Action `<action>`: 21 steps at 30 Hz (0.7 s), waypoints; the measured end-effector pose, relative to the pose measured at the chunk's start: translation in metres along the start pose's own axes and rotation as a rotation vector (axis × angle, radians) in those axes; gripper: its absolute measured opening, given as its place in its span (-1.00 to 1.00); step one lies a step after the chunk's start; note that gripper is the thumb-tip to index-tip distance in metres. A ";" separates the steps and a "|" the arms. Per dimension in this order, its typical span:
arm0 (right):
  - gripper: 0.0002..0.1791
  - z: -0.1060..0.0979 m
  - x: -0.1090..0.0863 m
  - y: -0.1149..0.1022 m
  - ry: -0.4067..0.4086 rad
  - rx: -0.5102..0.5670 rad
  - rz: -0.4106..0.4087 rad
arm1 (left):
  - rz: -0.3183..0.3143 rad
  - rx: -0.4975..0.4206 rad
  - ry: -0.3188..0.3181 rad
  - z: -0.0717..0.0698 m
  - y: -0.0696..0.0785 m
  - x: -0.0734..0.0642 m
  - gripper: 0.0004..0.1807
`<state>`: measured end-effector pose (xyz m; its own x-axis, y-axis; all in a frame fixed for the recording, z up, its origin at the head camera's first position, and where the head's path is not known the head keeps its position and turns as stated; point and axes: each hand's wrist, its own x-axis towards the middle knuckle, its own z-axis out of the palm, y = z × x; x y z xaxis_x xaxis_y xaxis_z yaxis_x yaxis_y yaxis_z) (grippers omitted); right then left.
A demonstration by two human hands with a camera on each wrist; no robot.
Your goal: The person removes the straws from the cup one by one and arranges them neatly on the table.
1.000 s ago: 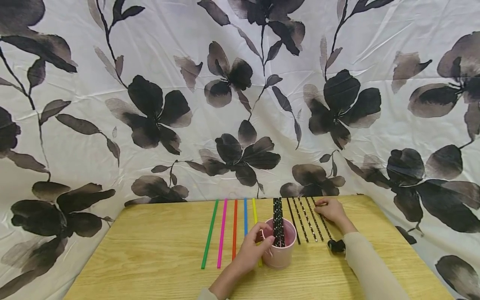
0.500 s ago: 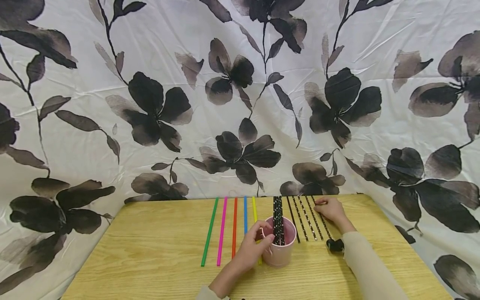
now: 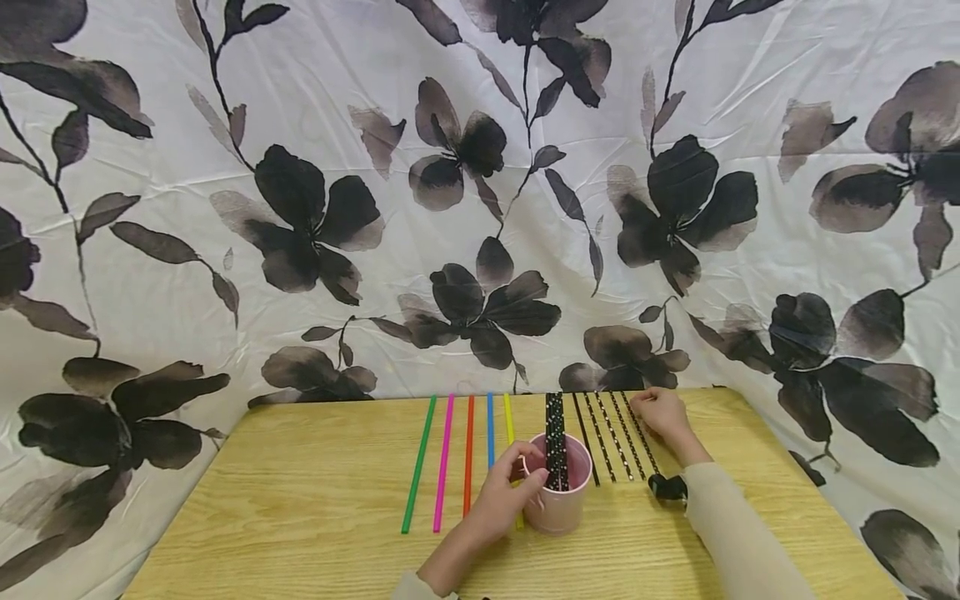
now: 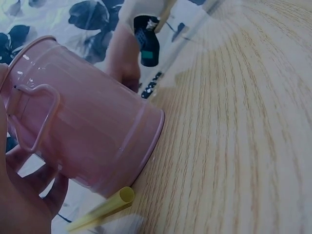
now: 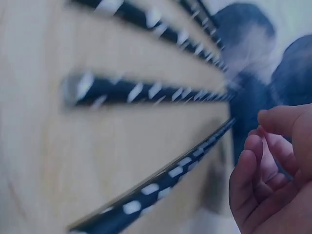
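Observation:
My left hand holds a small pink pail, fingers and thumb around its left side near the rim. A wire loop handle shows on the pail's side in the left wrist view. Black straws with white dots stand upright inside the pail. My right hand hovers just right of the far end of the rightmost patterned black straw. Its fingers are loosely curled, with nothing between them in the right wrist view. That straw lies on the table, apart from the hand.
More black straws lie side by side right of the pail. To the left lie green, pink, red, blue and yellow straws on the wooden table. A floral cloth hangs behind.
My right hand has shifted slightly right, off the rightmost black straw, and its fingers have drawn in. The left hand and pail have stayed in place.

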<state>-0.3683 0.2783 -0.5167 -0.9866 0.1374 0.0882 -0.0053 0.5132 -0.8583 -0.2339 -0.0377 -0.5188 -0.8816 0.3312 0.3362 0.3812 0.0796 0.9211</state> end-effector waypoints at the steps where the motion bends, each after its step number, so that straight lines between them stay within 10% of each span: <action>1: -0.71 0.000 -0.001 -0.004 -0.006 0.034 -0.007 | 0.005 0.001 0.001 0.000 -0.001 0.000 -0.82; 14: -0.70 0.007 -0.030 -0.101 -0.190 0.155 -0.144 | 0.020 0.017 -0.015 -0.003 -0.004 0.000 -0.79; 21: -0.69 0.014 -0.052 -0.133 -0.329 0.186 -0.168 | 0.025 0.000 -0.019 -0.005 0.030 -0.006 -0.73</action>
<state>-0.3185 0.1908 -0.4140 -0.9688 -0.2290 0.0944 -0.1703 0.3391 -0.9252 -0.2183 -0.0417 -0.4925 -0.8663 0.3511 0.3553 0.4030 0.0711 0.9124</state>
